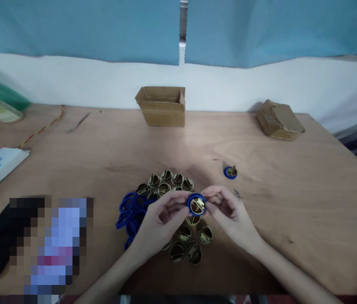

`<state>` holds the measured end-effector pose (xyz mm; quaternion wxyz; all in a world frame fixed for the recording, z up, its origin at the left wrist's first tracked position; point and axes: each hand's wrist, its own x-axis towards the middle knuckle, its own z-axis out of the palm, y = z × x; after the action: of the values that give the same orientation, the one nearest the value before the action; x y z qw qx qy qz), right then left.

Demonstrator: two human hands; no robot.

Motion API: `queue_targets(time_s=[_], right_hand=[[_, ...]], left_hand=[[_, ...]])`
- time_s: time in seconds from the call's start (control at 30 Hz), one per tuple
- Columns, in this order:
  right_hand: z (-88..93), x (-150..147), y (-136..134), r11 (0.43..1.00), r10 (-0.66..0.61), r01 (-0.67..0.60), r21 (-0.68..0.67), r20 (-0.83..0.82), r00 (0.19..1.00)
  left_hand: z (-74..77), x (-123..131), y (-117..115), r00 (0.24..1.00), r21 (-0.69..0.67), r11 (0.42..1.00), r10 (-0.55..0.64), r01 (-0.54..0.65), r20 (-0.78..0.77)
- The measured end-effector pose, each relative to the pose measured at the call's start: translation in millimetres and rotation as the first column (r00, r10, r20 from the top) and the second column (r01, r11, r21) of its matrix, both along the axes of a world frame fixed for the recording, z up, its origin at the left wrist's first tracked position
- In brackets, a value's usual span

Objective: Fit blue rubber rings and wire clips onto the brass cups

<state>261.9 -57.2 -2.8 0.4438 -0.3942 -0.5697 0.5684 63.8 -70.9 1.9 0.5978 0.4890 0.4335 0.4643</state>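
Blue cloth point(77, 29) hangs above a white backdrop point(102, 82) behind our wooden table point(292, 202) in the head view. Between our left hand point(164, 217) and right hand point(231, 211) we hold a brass-coloured disc point(200, 202) encircled by a blue band point(194, 196), raised over the table's near half; thumb and fingers of each hand pinch it from opposite sides. Loose blue rings point(138, 202) lie beside our left hand, with more brass-coloured discs point(204, 234) around and below both hands. One banded disc point(231, 172) sits apart, beyond the right hand; an open cardboard box point(167, 115) stands farther back.
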Motion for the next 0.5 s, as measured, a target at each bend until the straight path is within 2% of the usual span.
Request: queue_targets(time_s=[0.1, 0.33, 0.5], right_hand=[[1.0, -1.1, -0.6, 1.0, 0.014, -0.014, 0.024, 0.008, 1.0], [0.5, -1.9, -2.3, 0.987, -0.008, -0.017, 0.161, 0.155, 0.988], [0.9, -0.1, -4.4, 0.98, 0.02, -0.065, 0.19, 0.232, 0.973]], left_hand=[[0.4, 0.3, -0.1, 1.0, 0.017, 1.0, 0.014, -0.014, -0.001], [-3.5, -1.0, -0.6, 0.995, 0.047, 0.998, 0.043, -0.039, -0.087], [-3.1, -2.4, 0.2, 0.993, 0.052, 0.998, 0.04, -0.035, -0.107]])
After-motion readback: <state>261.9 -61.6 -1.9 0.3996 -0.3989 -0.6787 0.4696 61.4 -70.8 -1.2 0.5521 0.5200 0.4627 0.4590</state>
